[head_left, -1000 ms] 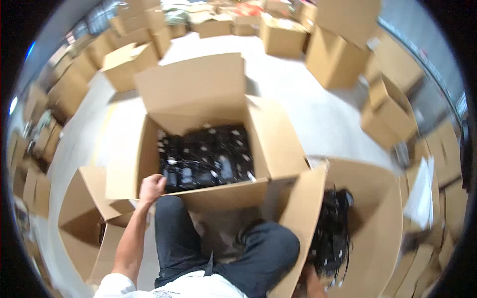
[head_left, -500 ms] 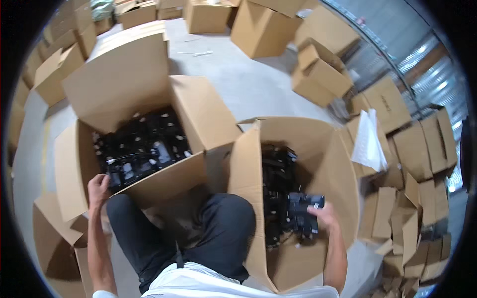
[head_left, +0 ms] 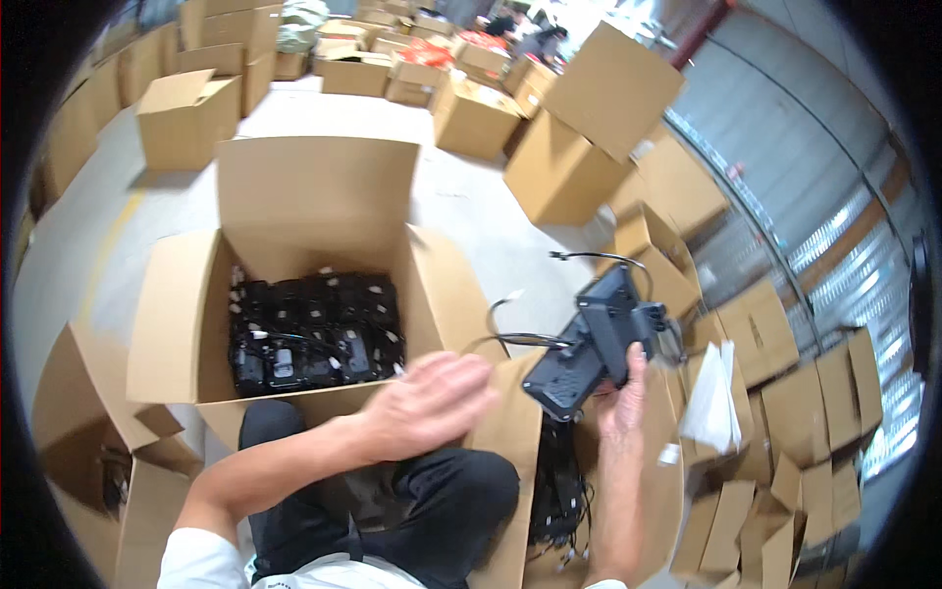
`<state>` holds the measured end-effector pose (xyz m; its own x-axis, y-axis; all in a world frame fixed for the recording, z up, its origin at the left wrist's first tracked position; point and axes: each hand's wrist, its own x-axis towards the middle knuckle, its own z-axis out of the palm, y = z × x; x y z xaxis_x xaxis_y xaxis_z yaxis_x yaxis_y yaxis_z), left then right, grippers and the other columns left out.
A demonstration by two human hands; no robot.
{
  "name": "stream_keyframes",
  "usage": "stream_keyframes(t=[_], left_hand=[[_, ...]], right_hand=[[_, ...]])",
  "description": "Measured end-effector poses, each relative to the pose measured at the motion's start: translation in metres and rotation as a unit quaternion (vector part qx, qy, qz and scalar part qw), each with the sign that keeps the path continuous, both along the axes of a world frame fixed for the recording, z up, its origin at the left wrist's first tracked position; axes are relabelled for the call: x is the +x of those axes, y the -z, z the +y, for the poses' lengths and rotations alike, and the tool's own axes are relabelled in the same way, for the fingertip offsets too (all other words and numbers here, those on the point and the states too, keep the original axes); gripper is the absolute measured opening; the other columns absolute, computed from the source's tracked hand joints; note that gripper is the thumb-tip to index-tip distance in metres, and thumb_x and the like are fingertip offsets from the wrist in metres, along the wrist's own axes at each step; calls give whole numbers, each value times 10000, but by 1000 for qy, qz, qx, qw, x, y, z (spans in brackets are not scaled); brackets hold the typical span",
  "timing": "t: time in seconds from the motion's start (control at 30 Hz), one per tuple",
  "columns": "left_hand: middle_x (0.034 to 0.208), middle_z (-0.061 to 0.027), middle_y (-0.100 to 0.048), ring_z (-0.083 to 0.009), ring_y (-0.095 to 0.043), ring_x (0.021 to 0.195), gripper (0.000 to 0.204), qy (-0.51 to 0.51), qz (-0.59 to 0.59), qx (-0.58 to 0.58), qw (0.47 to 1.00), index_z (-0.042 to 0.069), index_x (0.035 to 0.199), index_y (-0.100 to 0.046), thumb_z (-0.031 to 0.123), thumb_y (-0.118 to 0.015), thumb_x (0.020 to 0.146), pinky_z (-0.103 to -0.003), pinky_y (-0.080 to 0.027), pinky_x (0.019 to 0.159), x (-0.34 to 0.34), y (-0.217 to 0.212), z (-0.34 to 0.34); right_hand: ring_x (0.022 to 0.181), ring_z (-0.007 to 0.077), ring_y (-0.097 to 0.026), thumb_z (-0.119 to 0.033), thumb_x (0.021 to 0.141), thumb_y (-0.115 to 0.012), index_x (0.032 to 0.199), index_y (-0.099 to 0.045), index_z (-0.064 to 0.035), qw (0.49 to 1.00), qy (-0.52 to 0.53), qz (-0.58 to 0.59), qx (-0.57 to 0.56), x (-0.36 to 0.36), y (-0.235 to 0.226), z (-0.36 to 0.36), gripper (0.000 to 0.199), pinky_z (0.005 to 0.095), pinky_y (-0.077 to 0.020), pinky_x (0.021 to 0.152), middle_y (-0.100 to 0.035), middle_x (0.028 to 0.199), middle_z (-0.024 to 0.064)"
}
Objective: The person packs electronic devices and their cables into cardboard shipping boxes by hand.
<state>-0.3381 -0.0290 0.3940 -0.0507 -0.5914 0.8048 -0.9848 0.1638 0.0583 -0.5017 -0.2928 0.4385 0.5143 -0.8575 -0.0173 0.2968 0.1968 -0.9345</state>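
Observation:
My right hand grips a black plastic electronic device with loose black cables, held up above the right carton. More black devices with tangled cables lie inside that carton. My left hand reaches across my lap, blurred by motion, with its fingers stretched out and nothing in them. It is near the front edge of the left carton, apart from the held device. The open left carton contains rows of similar black devices with small white connectors.
Another open carton stands at the lower left. Stacked, partly flattened cartons and a white sheet are on the right. More boxes line the floor farther back, with people in the distance.
My right hand has lifted the black device up out of the right carton. My left hand has left the left carton's edge and moved right, toward the device. The view has shifted.

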Motion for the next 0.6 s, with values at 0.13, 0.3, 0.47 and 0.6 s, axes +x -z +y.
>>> stream_keyframes(t=[0.13, 0.3, 0.47, 0.6], left_hand=[[1400, -138, -545, -270, -498, 1333, 436, -114, -91, -23, 989, 116, 1277, -635, 221, -590, 856, -517, -253, 1187, 13, 6, -35], [1335, -118, -624, -259, -574, 1268, 377, -218, -57, -99, 969, 91, 1212, -659, 175, -602, 849, -506, -328, 1137, 68, 19, -16], [1102, -168, -692, -302, -705, 947, 304, -147, 407, -216, 875, 26, 1174, -632, 103, -696, 887, -365, -560, 791, 90, 53, -2], [979, -52, -686, -108, -617, 856, 301, -70, 651, -326, 682, 19, 1208, -590, 219, -657, 993, -275, -532, 795, 103, 71, 9]], right_hand=[[815, 91, -677, -451, 927, -688, 1200, -635, -105, 991, -127, -47, -1, 96, 9, 53, 444, 232, -530, 605, -715, 1028, -7], [937, 149, -663, -250, 905, -747, 1202, -623, -18, 980, -176, -86, -33, 163, 15, 94, 397, 279, -542, 804, -683, 1096, 65], [866, 158, -657, -260, 922, -708, 1200, -622, 11, 975, -14, -95, -201, 199, 40, 116, 397, 268, -546, 704, -671, 1028, 78], [1036, 190, -617, -79, 922, -685, 1392, -435, 22, 970, -61, -65, -228, 199, 58, 116, 542, 332, -514, 931, -610, 1191, 110]])
